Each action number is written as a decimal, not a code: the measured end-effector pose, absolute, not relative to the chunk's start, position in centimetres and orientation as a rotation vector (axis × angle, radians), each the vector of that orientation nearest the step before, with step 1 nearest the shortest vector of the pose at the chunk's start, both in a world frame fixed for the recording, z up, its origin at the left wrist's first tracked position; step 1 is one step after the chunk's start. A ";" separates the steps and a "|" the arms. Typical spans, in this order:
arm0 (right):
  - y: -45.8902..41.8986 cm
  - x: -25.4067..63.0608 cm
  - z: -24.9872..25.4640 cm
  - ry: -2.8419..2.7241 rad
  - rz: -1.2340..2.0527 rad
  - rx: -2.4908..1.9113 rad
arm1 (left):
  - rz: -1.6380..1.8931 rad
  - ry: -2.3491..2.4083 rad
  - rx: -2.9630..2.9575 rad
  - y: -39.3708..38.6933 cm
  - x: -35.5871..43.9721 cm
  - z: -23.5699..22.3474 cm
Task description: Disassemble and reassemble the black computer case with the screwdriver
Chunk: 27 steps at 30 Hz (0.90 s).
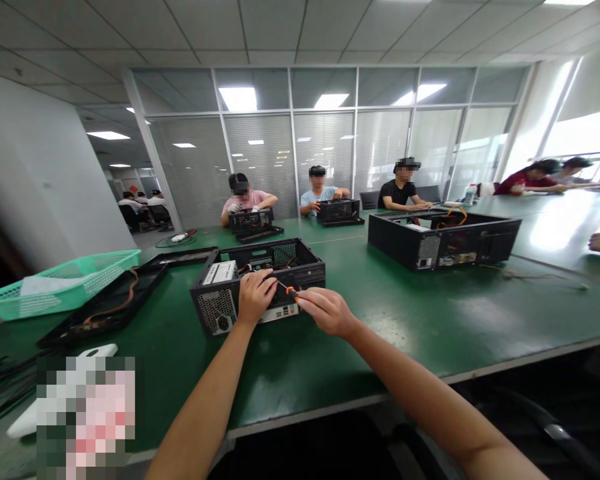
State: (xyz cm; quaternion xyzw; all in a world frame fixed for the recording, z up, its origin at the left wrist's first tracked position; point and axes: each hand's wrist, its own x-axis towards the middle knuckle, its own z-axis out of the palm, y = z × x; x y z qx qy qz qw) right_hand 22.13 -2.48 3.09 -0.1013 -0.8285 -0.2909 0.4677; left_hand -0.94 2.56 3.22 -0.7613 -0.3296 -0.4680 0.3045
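the open computer case [307, 275] lies on the green desk [380, 317], its vented rear side nearest. the right hand [330, 312] is wrapped around the screwdriver [292, 292], whose shaft slants toward the case's rear edge; whether the tip is seated is too small to tell. the left hand [256, 295] drapes over that edge near the tip, its grip unclear. for good control, the left hand should probably brace the case, fingers clear, with the shaft kept straight under light, steady pressure.
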 end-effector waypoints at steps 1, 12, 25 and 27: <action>-2.5 22.1 3.1 -2.049 -0.700 -0.224 | -1.237 -0.873 -2.019 2.6 -0.9 3.2; -2.4 22.8 2.7 -1.937 -0.733 -0.407 | -1.244 -0.885 -2.019 2.4 -0.7 3.2; -1.8 23.0 2.6 -1.880 -0.713 -0.438 | -1.220 -0.880 -1.997 2.3 -0.7 3.3; -1.7 23.0 2.6 -1.872 -0.693 -0.449 | -1.216 -0.891 -1.988 2.3 -0.7 3.2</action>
